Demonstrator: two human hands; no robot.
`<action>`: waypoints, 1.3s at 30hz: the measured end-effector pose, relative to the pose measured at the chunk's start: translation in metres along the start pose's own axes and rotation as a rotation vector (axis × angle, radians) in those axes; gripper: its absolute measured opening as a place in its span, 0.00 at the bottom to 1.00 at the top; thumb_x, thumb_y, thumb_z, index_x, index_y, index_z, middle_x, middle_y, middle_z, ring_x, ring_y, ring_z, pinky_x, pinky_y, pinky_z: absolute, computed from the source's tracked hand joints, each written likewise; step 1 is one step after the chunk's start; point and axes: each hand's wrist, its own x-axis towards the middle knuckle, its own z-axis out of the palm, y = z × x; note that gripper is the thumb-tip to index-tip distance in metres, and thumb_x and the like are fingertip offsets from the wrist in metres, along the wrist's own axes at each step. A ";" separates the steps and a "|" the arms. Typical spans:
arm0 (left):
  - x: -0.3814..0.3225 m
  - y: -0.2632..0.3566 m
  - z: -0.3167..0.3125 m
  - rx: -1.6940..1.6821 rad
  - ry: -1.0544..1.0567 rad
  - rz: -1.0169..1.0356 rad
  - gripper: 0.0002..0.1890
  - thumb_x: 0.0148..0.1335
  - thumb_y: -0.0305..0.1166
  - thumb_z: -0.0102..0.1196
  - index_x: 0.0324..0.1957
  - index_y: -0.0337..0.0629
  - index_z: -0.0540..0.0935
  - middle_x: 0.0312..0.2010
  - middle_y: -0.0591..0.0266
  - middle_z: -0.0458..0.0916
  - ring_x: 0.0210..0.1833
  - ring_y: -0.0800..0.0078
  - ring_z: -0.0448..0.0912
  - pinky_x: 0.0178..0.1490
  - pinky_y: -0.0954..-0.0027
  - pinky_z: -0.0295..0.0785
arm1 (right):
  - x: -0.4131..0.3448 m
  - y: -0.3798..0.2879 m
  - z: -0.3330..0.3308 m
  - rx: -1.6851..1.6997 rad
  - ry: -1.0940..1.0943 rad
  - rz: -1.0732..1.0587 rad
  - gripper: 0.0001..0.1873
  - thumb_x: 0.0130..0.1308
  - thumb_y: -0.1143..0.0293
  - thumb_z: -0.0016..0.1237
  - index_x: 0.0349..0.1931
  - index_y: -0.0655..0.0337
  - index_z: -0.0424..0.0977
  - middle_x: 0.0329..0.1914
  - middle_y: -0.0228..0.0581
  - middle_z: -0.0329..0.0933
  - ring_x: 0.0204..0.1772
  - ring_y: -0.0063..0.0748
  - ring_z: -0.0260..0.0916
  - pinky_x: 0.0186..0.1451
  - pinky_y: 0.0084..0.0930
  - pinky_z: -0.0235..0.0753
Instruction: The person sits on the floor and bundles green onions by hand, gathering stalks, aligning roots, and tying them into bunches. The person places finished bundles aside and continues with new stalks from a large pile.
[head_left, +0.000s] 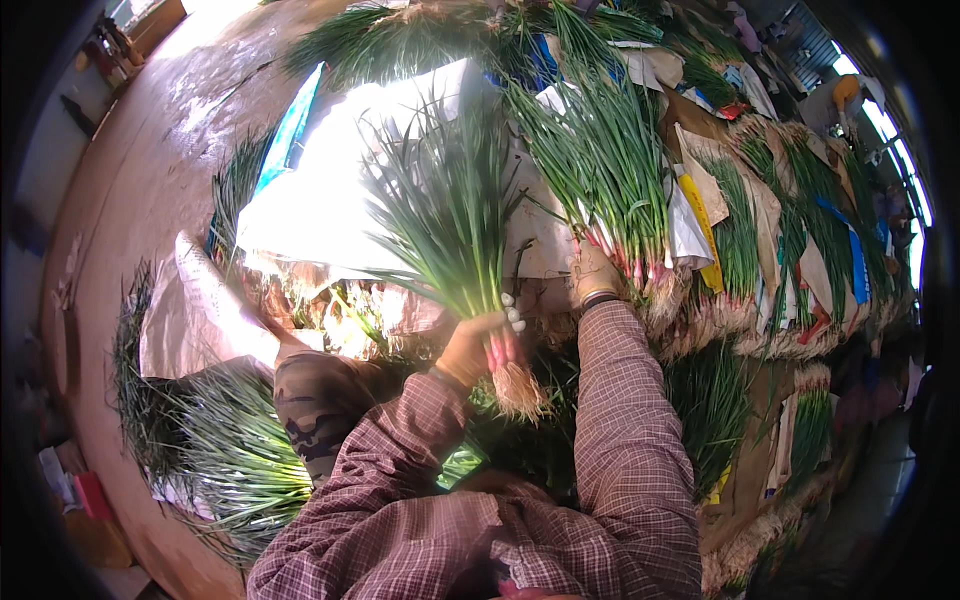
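My left hand (471, 346), in a tan glove with pale fingertips, is closed around a bunch of green onions (454, 217). The bunch stands roots towards me. Its reddish stem bases and stringy roots (519, 390) stick out below the fist, and its leaves fan out over a white sheet (322, 202). To the right, my gloved right hand (596, 274) rests at the stem ends of a larger pile of green onions (607, 165). Its fingertips are partly hidden among the stems, so I cannot see whether they grip any. The sheet's left part is washed out by sunlight.
Rows of green onions (731, 217) with sacking between them run off to the right. More onions (232, 442) lie by my camouflage-clad knee (319, 409), near a pale sack (202, 322). Bare floor (142, 225) stretches along the left. A person (844, 97) is at the far right.
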 end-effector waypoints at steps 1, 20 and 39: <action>0.000 0.002 -0.002 -0.022 -0.016 -0.010 0.15 0.61 0.27 0.56 0.49 0.42 0.73 0.34 0.63 0.78 0.39 0.68 0.79 0.34 0.71 0.78 | 0.000 -0.002 0.001 0.113 -0.026 -0.064 0.14 0.60 0.64 0.53 0.43 0.62 0.76 0.36 0.51 0.78 0.41 0.47 0.77 0.46 0.39 0.74; -0.018 -0.040 0.043 0.499 0.077 -0.054 0.14 0.63 0.33 0.51 0.29 0.30 0.80 0.17 0.57 0.77 0.09 0.73 0.70 0.12 0.77 0.64 | -0.172 0.008 -0.036 1.125 -0.370 -0.237 0.18 0.69 0.55 0.50 0.35 0.64 0.77 0.29 0.32 0.75 0.36 0.24 0.70 0.45 0.22 0.71; -0.009 -0.038 0.001 0.100 0.052 -0.104 0.10 0.61 0.29 0.54 0.39 0.29 0.77 0.24 0.60 0.79 0.27 0.75 0.76 0.30 0.76 0.71 | -0.187 0.072 0.032 0.392 -0.780 -0.206 0.20 0.72 0.57 0.37 0.48 0.61 0.78 0.46 0.38 0.81 0.50 0.35 0.76 0.55 0.31 0.73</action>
